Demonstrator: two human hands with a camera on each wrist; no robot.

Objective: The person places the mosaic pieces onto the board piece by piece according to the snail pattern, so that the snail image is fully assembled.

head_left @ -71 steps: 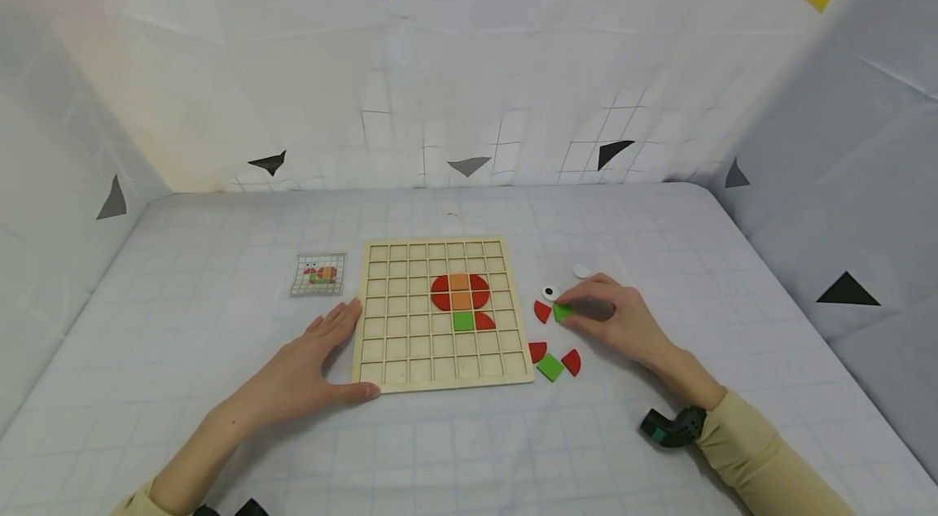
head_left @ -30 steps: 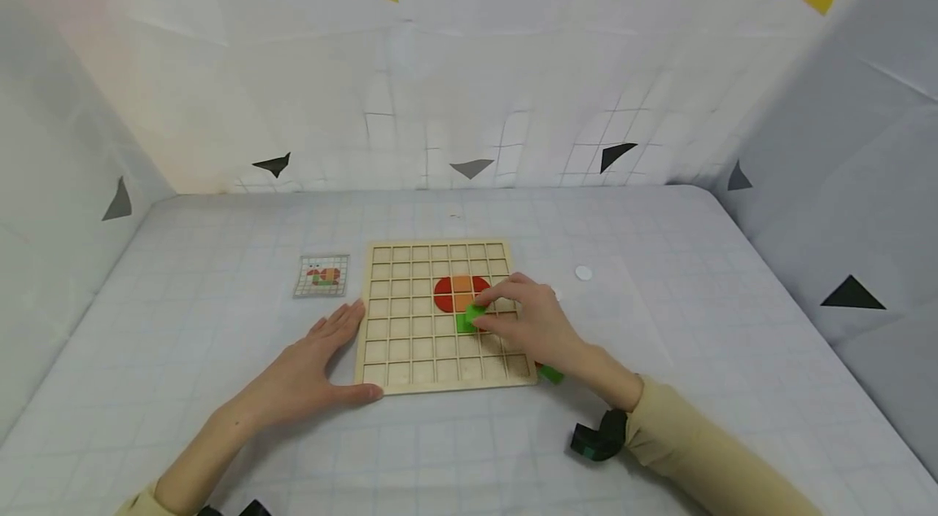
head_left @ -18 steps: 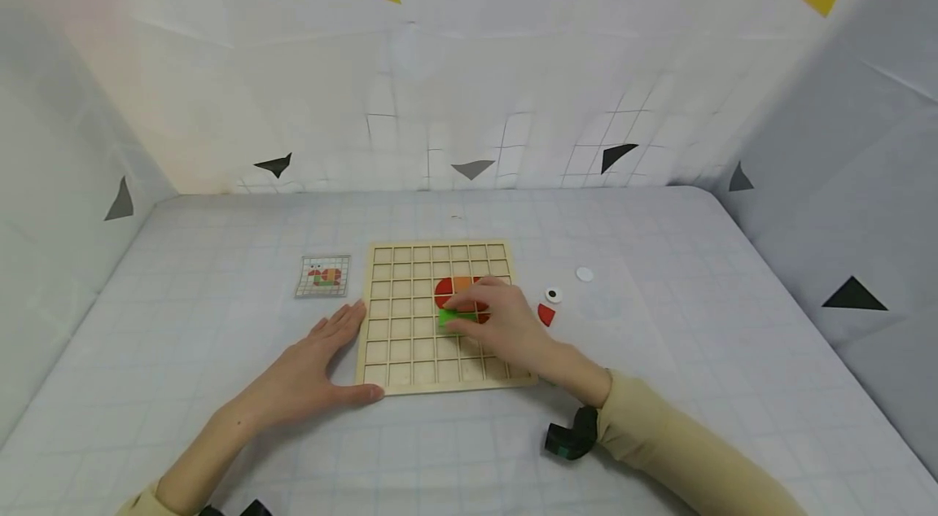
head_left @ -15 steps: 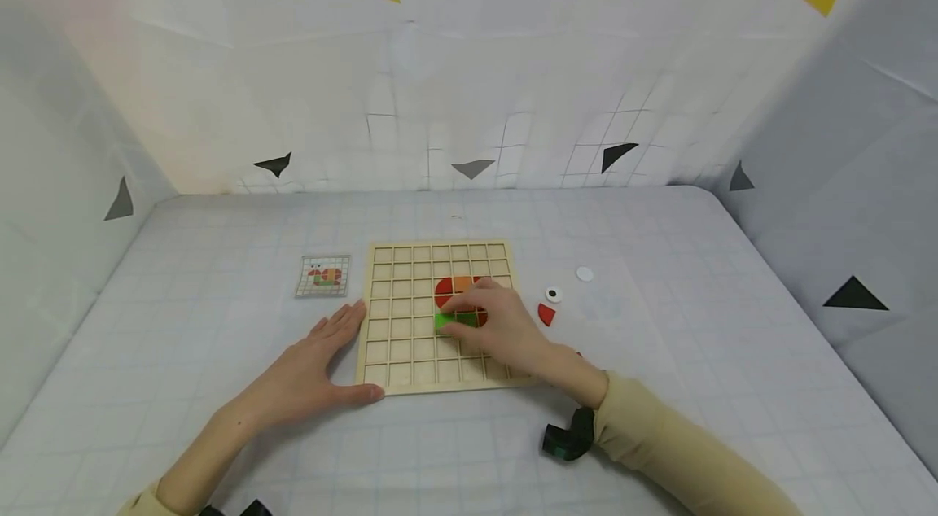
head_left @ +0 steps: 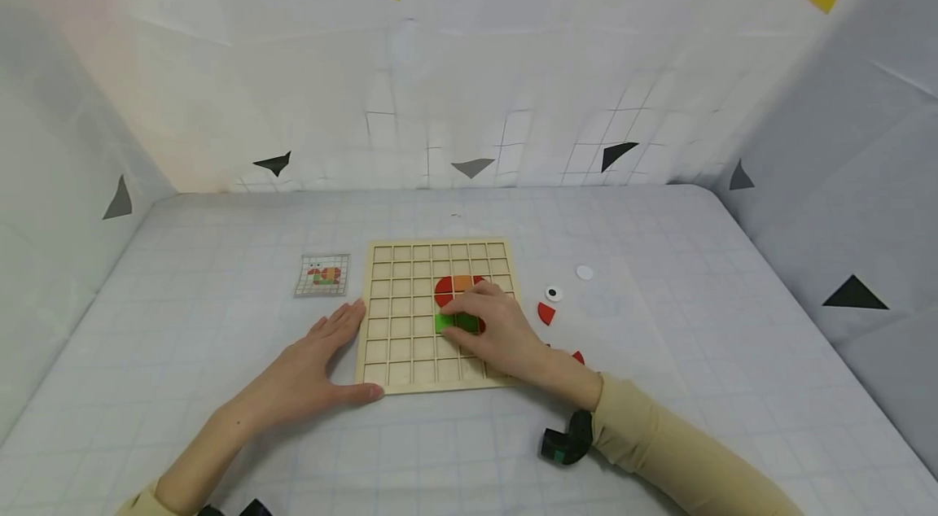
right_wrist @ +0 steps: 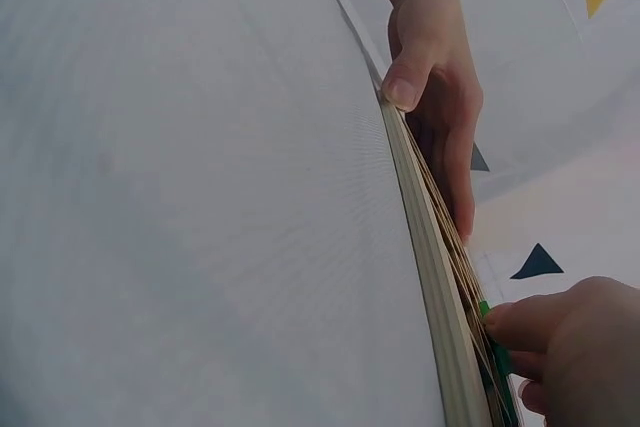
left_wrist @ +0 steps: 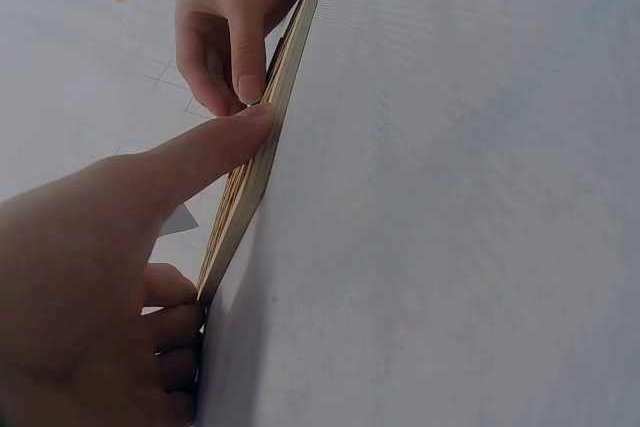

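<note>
A square wooden grid board (head_left: 399, 330) lies on the table, with red and orange pieces set in its cells. My right hand (head_left: 498, 329) is over the board, thumb and fingertips pinching a green square tile (head_left: 443, 324) at a cell below the red piece (head_left: 444, 291). In the right wrist view the green tile (right_wrist: 485, 309) stands slightly proud of the board, against the thumb. Another green square (head_left: 466, 322) sits beside it, partly covered by the fingers. My left hand (head_left: 308, 373) rests along the board's left edge, fingers extended, the thumb (left_wrist: 215, 152) on the near corner.
Left of the board lies a small picture card (head_left: 322, 275) with a gridded coloured figure. To the right are an eye disc (head_left: 553, 294), a white disc (head_left: 584, 273) and a red quarter piece (head_left: 545, 313). Other pieces are partly hidden behind the right wrist.
My right hand picked up the green square right of the board, carried it left over the grid and lowered it to a cell left of the other green square. The left hand stayed put.
</note>
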